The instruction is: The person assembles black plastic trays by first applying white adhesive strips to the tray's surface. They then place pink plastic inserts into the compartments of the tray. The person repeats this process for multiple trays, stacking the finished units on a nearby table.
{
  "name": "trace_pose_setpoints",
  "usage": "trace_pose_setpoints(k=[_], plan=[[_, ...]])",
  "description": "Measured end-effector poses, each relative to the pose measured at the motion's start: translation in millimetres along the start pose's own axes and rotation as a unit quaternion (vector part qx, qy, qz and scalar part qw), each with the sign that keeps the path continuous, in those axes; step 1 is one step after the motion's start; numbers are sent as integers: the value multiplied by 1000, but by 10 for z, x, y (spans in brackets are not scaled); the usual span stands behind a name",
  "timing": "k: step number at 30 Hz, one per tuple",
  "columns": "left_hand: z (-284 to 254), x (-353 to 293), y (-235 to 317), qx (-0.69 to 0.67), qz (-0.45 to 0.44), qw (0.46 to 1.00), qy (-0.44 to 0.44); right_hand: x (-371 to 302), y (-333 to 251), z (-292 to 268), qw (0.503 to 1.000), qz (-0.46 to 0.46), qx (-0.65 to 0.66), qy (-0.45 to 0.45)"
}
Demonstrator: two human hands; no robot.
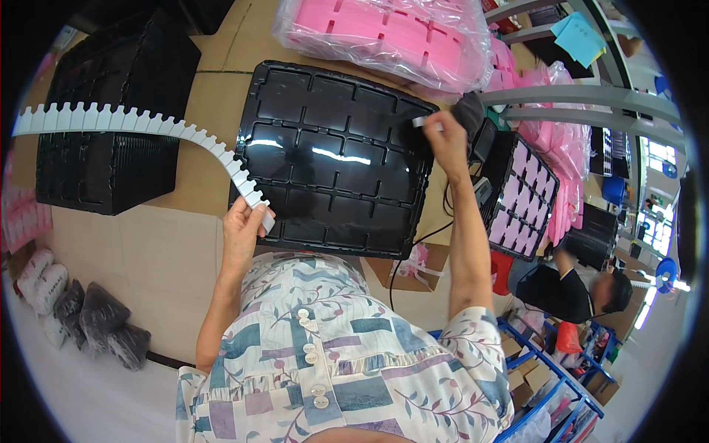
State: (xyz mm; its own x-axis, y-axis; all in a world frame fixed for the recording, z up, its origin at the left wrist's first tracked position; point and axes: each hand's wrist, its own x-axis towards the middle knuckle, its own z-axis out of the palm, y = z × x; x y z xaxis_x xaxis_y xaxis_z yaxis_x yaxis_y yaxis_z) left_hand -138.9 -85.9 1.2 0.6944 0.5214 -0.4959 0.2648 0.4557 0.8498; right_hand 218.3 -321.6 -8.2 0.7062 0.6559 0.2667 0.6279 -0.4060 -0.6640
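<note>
Holding one white strip [170,125] near its lower end, the left hand [242,225] has its grip drawn tight, thumb against fingers, at the lower left corner of one black tray [325,133]. The strip, toothed along one edge, arcs up and leftward past one black stack [111,118]. The right hand [447,144] has a narrow grip, pinching one small white piece [419,122] at the tray's upper right corner; contact between piece and tray cannot be told. The tray lies on one tabletop [214,92]. Beyond it: one plastic-wrapped pink bundle [384,29]. At right: one co-worker [565,292].
</note>
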Motion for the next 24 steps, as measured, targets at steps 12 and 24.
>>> trace_pose_setpoints(k=[12, 24], plan=[[360, -162, 501, -46, -85, 992, -82, -720, -1585, 668, 678, 313, 615, -253], [-350, -244, 392, -86, 28, 992, 93, -641, -1541, 1112, 681, 285, 633, -231]])
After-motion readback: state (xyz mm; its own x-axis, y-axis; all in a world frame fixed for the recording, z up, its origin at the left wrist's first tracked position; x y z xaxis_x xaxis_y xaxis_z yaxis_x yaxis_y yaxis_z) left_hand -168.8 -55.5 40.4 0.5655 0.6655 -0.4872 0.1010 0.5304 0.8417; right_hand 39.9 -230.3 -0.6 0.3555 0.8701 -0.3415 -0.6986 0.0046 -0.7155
